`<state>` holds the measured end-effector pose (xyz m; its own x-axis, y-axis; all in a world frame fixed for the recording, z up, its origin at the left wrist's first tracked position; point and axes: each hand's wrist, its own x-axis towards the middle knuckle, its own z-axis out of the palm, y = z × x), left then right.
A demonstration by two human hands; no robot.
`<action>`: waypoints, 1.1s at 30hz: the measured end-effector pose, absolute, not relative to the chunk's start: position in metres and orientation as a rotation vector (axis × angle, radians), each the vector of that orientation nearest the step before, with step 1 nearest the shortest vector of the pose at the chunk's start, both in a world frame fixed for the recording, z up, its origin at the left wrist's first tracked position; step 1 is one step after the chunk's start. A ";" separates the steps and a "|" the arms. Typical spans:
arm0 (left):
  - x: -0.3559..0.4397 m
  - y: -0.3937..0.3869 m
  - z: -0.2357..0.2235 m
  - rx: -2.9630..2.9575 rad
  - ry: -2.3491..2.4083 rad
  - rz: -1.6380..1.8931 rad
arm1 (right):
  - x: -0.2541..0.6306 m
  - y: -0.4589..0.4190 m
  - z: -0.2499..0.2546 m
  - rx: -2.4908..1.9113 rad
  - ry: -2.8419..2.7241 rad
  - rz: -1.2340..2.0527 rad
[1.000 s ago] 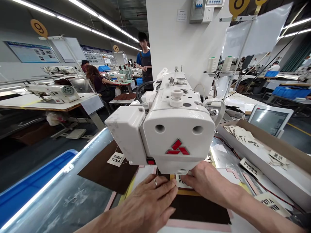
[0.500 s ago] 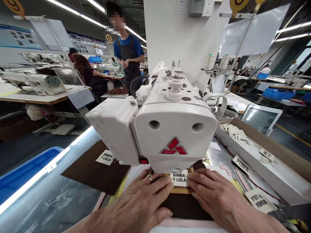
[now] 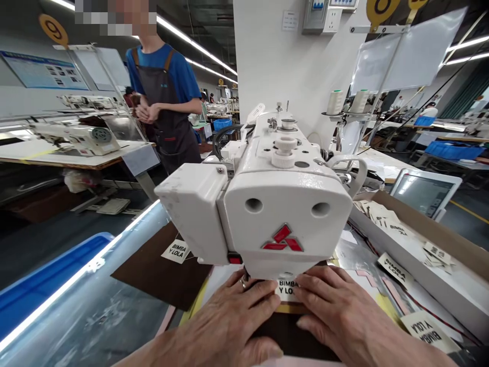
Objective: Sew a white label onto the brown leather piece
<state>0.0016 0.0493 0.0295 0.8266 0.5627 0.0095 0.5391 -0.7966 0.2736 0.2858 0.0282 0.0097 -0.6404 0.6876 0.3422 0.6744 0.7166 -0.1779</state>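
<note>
Both hands lie flat under the front of the white sewing machine (image 3: 284,214), palms down. The left hand (image 3: 229,326) spreads its fingers over a dark brown fabric piece (image 3: 282,334), a ring on one finger. The right hand (image 3: 336,316) presses beside it, fingers stretched out and closed on nothing. Between the fingertips of the two hands sits a white label (image 3: 287,290) printed BIMBA Y LOLA, lying on the fabric just under the machine head, touched from both sides. A second brown piece (image 3: 160,272) with its own label lies to the left on the table (image 3: 99,316). A cardboard tray (image 3: 428,234) of loose labels stands to the right. A person in a blue shirt and dark apron (image 3: 168,102) stands behind
</note>
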 end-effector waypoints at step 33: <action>-0.008 0.053 0.017 2.745 0.974 -0.001 | 0.263 0.045 0.018 -1.195 -2.605 0.257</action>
